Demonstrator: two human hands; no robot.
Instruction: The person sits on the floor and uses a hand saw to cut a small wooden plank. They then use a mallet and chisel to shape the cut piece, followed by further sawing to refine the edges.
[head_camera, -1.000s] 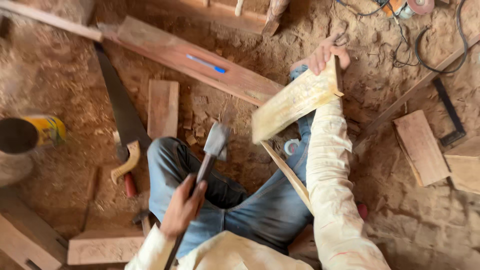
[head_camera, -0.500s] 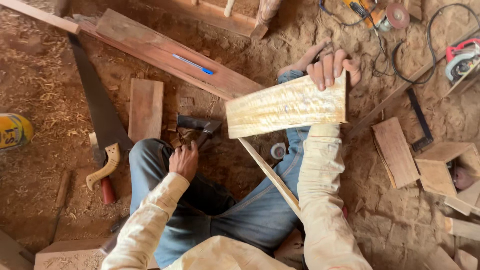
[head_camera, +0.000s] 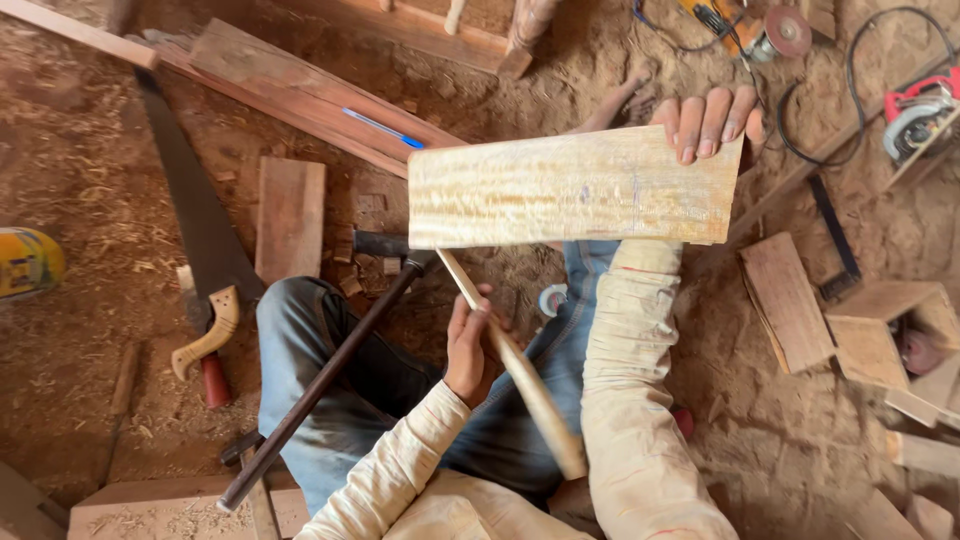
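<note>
My right hand (head_camera: 705, 120) grips the right end of a pale, grainy plank (head_camera: 570, 190), held level and flat toward me above my legs. My left hand (head_camera: 468, 345) is closed around a thin pale wooden stick (head_camera: 520, 375) that slants from under the plank down toward my lap. A hammer with a long dark handle (head_camera: 320, 385) rests across my left thigh. Its head (head_camera: 385, 245) lies on the dirt just below the plank's left end.
A handsaw (head_camera: 195, 240) lies on the sawdust at left beside a short board (head_camera: 290, 215). Long reddish planks (head_camera: 300, 85) with a blue pen (head_camera: 380, 128) sit behind. A circular saw (head_camera: 925, 115), an angle grinder (head_camera: 770, 30), cables and wooden offcuts (head_camera: 785, 300) crowd the right.
My left hand lowered the raised hammer, let it go on my thigh, and closed on the thin stick. My right hand turned the plank from tilted to level.
</note>
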